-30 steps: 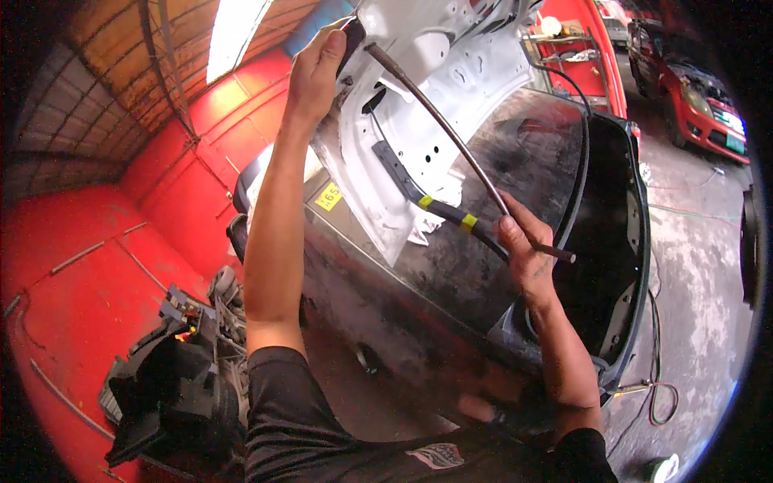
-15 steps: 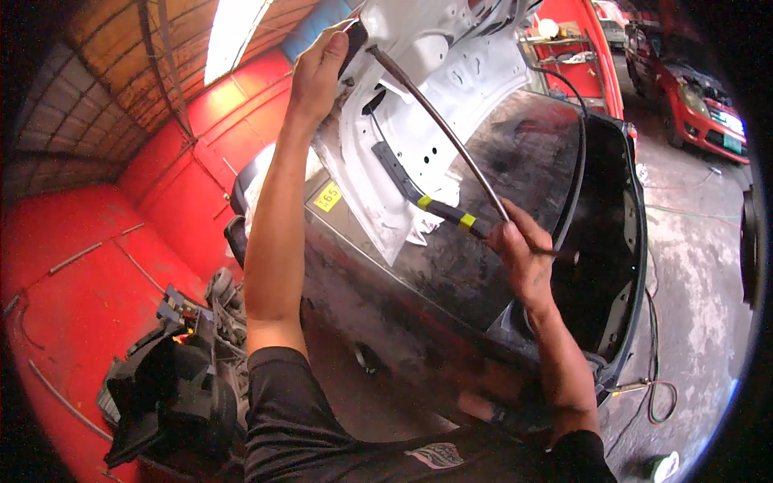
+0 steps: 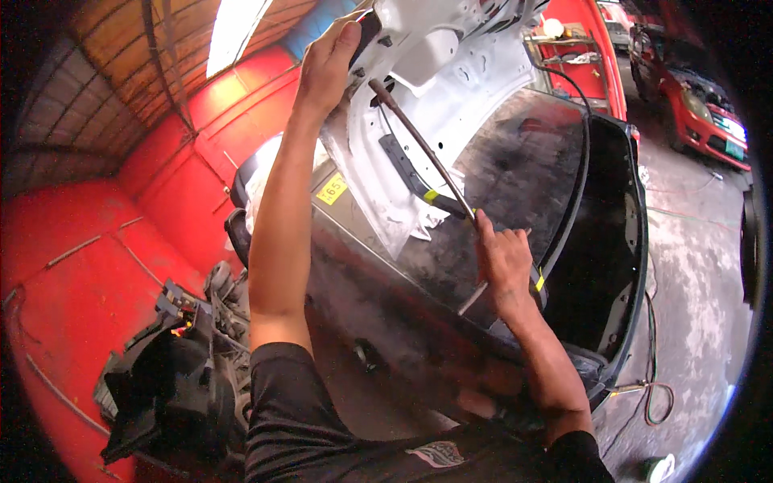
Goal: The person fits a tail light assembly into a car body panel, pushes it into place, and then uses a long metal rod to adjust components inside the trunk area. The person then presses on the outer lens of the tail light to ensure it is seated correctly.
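Note:
My left hand (image 3: pixel 328 64) is raised, fingers closed round a dark piece (image 3: pixel 362 44) at the edge of the raised white body panel (image 3: pixel 439 121). My right hand (image 3: pixel 503 270) grips a long metal rod (image 3: pixel 423 145) with a bent end, which slants up to the panel just below my left hand. A black bar with yellow bands (image 3: pixel 407 169) lies behind the rod, along the panel's lower part. Under them is a dark, worn car body (image 3: pixel 515 153) with a yellow label (image 3: pixel 332 189) near its left edge.
Black car parts (image 3: pixel 161 386) are piled at lower left beside a red wall (image 3: pixel 72 282). An open black cavity (image 3: pixel 608 241) is at the car's right. A red car (image 3: pixel 700 121) stands behind at right. Hoses (image 3: pixel 652 354) lie on the concrete floor.
My right hand has moved left and turned with the rod, whose upper tip is now lower on the panel. My left hand has shifted slightly right.

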The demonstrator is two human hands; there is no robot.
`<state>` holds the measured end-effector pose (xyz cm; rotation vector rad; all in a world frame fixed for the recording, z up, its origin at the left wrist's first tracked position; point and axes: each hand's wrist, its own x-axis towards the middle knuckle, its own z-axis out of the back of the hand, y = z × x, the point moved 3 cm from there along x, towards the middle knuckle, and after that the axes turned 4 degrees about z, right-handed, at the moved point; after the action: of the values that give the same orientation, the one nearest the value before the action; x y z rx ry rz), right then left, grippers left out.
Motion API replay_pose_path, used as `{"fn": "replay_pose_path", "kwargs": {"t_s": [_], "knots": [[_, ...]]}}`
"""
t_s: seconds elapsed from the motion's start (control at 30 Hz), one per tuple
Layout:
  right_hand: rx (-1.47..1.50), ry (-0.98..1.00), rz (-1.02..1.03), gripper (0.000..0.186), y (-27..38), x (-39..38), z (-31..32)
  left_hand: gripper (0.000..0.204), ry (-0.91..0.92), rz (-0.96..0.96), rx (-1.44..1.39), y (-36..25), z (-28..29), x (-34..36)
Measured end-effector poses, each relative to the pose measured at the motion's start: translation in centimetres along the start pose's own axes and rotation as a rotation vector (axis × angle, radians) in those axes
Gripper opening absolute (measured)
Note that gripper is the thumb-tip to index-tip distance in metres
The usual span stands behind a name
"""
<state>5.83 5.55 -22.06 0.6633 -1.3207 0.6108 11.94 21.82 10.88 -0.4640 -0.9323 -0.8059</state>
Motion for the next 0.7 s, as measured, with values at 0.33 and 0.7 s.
{"fn": "replay_pose_path", "kwargs": {"t_s": [0.33,0.7], "knots": [[-0.035,-0.11,0.112,0.067,0.6,1.6,0.1,0.051,0.045,0.001,-0.012,-0.7,-0.2,-0.1],[0.414,0.055,-0.266,0.052,1.3,1.3,-0.7,0.047,0.055,-0.011,-0.038,-1.1,-0.2,-0.1]]}}
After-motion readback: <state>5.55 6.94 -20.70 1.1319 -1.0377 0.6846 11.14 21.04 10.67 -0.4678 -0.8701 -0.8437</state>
